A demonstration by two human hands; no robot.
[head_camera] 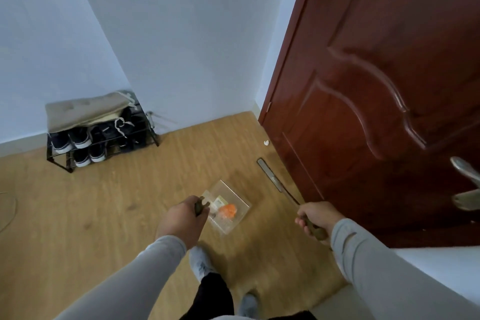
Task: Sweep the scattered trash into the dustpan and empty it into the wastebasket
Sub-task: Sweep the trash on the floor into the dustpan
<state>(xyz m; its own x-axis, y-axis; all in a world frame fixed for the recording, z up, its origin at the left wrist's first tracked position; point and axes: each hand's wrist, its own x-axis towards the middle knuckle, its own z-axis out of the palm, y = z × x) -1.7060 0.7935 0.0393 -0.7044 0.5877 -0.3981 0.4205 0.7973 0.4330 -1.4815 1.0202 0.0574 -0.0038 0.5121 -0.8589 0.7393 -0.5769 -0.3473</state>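
My left hand is closed around the dark handle of a clear plastic dustpan, which hangs low over the wooden floor. Inside the pan lie a crumpled orange scrap and a small pale label. My right hand grips the handle of a thin broom; its narrow grey head rests on the floor right of the dustpan, close to the door. A small white scrap lies on the floor at the door's foot. No wastebasket is in view.
A dark red door stands open on the right, its metal handle near my right arm. A black shoe rack with sneakers and a folded cushion sits against the far wall at left. My feet are below the dustpan.
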